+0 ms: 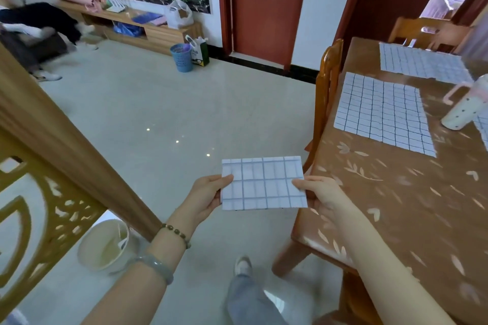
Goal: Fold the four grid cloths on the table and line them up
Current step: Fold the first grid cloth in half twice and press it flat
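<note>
The person's bare forearms are reaching in from the bottom of the view, the left one wearing a brown bead bracelet [176, 233] and a pale grey bangle [155, 266]. The left hand [208, 192] is pinching the left edge of a small folded white cloth with a blue grid [264, 183], thumb on top, and the right hand [317, 192] is pinching its right edge the same way. The cloth is hanging flat between them over the pale tiled floor [158, 113], just beside the corner of the brown leaf-patterned wooden table [396, 206]. A nearer unfolded grid cloth [383, 113] and a farther unfolded grid cloth [422, 63] are lying spread on the table, near a white spotted tumbler with a pink handle [462, 111]. Doing this step well probably means keeping both pinches firm so the layers are staying matched at the corners, then laying the cloth down square to the table edge, leaving room beside it for the others.
</note>
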### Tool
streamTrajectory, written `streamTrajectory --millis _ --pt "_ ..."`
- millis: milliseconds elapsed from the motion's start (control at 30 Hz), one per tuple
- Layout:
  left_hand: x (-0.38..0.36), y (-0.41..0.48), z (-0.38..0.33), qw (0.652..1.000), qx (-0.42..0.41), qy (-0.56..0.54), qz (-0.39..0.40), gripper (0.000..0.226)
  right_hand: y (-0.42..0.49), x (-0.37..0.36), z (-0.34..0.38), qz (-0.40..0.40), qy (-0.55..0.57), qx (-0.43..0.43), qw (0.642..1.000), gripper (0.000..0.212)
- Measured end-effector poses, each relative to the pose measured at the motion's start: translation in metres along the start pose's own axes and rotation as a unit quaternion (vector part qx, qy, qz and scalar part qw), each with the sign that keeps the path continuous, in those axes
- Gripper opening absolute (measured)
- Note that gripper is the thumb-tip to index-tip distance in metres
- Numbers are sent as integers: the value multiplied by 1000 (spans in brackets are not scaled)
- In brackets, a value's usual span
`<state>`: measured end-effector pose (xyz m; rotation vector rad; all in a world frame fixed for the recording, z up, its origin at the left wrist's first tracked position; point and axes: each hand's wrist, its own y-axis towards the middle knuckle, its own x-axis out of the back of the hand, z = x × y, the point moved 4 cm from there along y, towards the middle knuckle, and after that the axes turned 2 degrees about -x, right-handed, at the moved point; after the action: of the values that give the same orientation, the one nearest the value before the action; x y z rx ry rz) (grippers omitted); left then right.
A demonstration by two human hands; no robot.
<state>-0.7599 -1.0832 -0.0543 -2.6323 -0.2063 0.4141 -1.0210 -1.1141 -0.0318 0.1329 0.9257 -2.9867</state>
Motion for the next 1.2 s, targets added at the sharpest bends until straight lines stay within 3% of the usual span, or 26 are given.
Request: streamTrajectory --millis 100,233,533,733,833,967,1200 --pt "-2 40 -19 1000 2 12 9 23 33 -7 14 -25 32 8 999 4" --pt "-17 104 -51 999 11 34 36 19 91 -10 43 -33 73 6 997 16" --pt "-52 233 -124 994 39 75 69 11 181 -14 121 -80 99 19 992 19" --pt "-87 300 -137 987 75 80 117 21 218 2 147 -128 106 10 986 24" --pt "-114 338 -146 978 89 102 157 18 237 15 158 -166 143 9 976 26" --pt "-159 395 -160 959 96 148 222 20 259 35 176 -222 184 20 957 6" --pt "-251 479 -187 904 92 237 345 26 288 65 197 -353 269 19 896 14"
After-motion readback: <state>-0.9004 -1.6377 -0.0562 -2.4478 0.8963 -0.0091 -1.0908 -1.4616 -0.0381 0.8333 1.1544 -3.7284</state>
